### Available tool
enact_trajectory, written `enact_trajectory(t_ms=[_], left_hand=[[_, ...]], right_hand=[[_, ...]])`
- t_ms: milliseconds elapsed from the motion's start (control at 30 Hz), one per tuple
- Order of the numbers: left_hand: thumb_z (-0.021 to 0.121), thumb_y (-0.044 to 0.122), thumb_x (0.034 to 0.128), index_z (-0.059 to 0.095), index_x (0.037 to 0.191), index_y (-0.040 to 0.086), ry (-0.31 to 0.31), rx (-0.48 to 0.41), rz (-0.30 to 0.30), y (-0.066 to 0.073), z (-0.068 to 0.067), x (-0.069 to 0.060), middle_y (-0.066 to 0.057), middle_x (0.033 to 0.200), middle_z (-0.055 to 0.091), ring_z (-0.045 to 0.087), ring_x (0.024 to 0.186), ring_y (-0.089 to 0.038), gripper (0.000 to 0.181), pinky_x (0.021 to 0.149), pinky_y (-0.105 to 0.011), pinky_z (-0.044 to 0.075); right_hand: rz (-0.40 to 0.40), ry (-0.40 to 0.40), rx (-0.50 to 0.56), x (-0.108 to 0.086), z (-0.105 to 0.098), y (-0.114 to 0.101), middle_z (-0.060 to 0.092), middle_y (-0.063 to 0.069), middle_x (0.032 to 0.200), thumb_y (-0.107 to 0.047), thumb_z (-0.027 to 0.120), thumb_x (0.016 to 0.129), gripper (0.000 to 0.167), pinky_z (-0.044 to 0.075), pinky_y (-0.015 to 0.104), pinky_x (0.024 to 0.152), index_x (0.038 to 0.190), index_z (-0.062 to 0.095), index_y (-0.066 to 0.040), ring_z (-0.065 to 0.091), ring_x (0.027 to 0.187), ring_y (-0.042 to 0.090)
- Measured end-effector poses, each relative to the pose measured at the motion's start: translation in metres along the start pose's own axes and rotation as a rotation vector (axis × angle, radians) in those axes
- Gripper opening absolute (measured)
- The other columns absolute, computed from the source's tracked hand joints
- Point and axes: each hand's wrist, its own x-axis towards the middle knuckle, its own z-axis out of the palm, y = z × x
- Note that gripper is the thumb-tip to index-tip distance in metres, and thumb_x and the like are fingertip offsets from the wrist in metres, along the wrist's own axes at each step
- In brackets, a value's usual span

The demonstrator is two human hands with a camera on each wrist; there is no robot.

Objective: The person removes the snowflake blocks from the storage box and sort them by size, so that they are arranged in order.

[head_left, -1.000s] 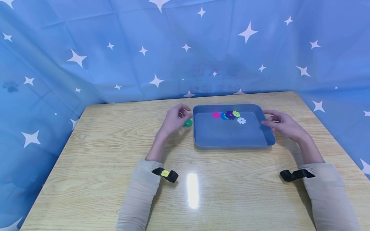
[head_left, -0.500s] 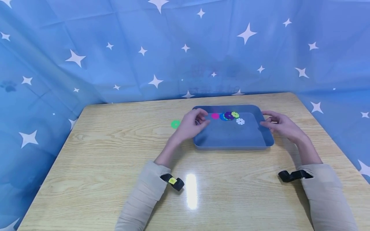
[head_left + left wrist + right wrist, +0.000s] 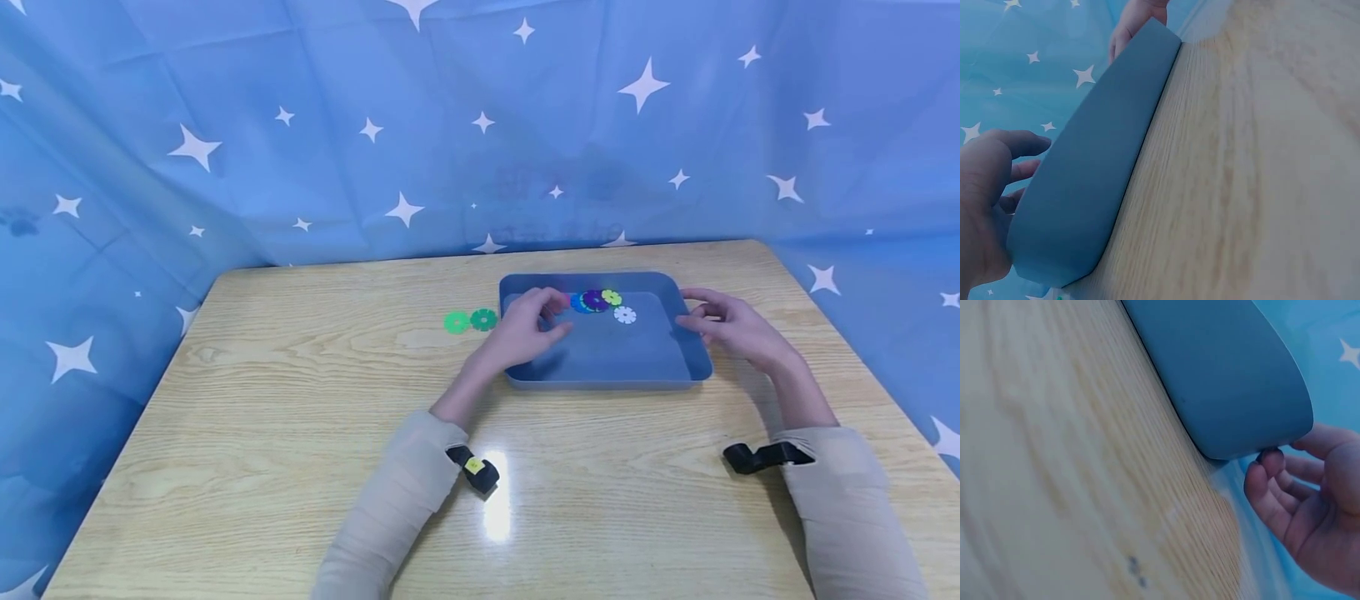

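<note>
A blue-grey tray (image 3: pixel 615 358) lies on the table with several flower-shaped plastic discs inside: a white disc (image 3: pixel 625 315), a yellow-green disc (image 3: pixel 612 297), a purple disc (image 3: pixel 596 301) overlapping a blue disc (image 3: pixel 578 302), and a pink one mostly hidden by fingers. Over the tray's left part hovers my left hand (image 3: pixel 525 329), fingers loosely bent, thumb apart from the index finger, nothing visible between them. My right hand (image 3: pixel 738 325) holds the tray's right wall, thumb over the rim. Left of the tray, a light green disc (image 3: pixel 456 322) and a dark green disc (image 3: pixel 483 319) lie side by side.
The wooden table (image 3: pixel 262 433) ends at a blue curtain (image 3: pixel 337 125) with white stars, behind and at both sides. The tray's front wall (image 3: pixel 1104 150) rises beside the left hand. Black straps with small cameras sit on both sleeves.
My left hand has moved right, from beside the dark green disc to above the pink disc in the tray. Both green discs now show. The right hand and tray have stayed put.
</note>
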Motion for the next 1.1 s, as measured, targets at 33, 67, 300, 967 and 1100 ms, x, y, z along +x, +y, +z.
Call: enact_trajectory(t_ms=[33,67,300,967,1100], left_hand=[[0.068,0.017,0.0978,0.062,0.125,-0.002,-0.006,0.001,0.001,0.0,0.001,0.002,-0.017,0.116,0.063,0.061,0.098,-0.023,0.034,0.079,-0.021,0.049],[0.069,0.017,0.0977,0.062,0.125,-0.002,-0.008,0.001,0.003,0.0,0.001,0.003,-0.017,0.117,0.063,0.061,0.099,-0.023,0.034,0.079,-0.022,0.049],[0.068,0.018,0.0981,0.061,0.128,0.0,-0.055,0.024,-0.002,0.002,0.007,0.018,-0.015,0.121,0.063,0.06,0.103,-0.021,0.036,0.083,-0.021,0.048],[0.067,0.017,0.098,0.058,0.138,0.005,-0.167,0.068,-0.071,-0.001,0.024,0.046,-0.007,0.137,0.06,0.052,0.129,-0.021,0.043,0.106,-0.024,0.04],[0.066,0.017,0.098,0.055,0.142,0.005,-0.196,0.1,-0.049,-0.003,0.025,0.051,-0.007,0.14,0.059,0.05,0.133,-0.018,0.047,0.108,-0.02,0.036]], right_hand=[[-0.003,-0.001,-0.003,0.0,0.0,0.0,0.057,0.009,0.096,-0.027,0.061,0.103,0.065,0.046,0.035,0.059,0.155,0.03,-0.001,0.055,0.068,0.019],[-0.007,-0.003,-0.005,0.0,0.0,0.0,0.057,0.009,0.096,-0.026,0.06,0.104,0.065,0.045,0.035,0.058,0.155,0.03,0.0,0.055,0.068,0.019],[-0.008,0.001,0.001,-0.002,-0.002,0.002,0.057,0.007,0.096,-0.027,0.06,0.104,0.065,0.046,0.035,0.059,0.155,0.03,0.0,0.056,0.068,0.019],[-0.012,0.003,-0.004,-0.002,0.001,-0.004,0.057,0.011,0.098,-0.029,0.061,0.103,0.065,0.049,0.033,0.062,0.154,0.032,0.0,0.057,0.07,0.019],[-0.014,0.001,-0.005,-0.002,0.001,-0.003,0.057,0.011,0.098,-0.029,0.06,0.103,0.065,0.049,0.033,0.062,0.154,0.032,0.0,0.057,0.07,0.019]])
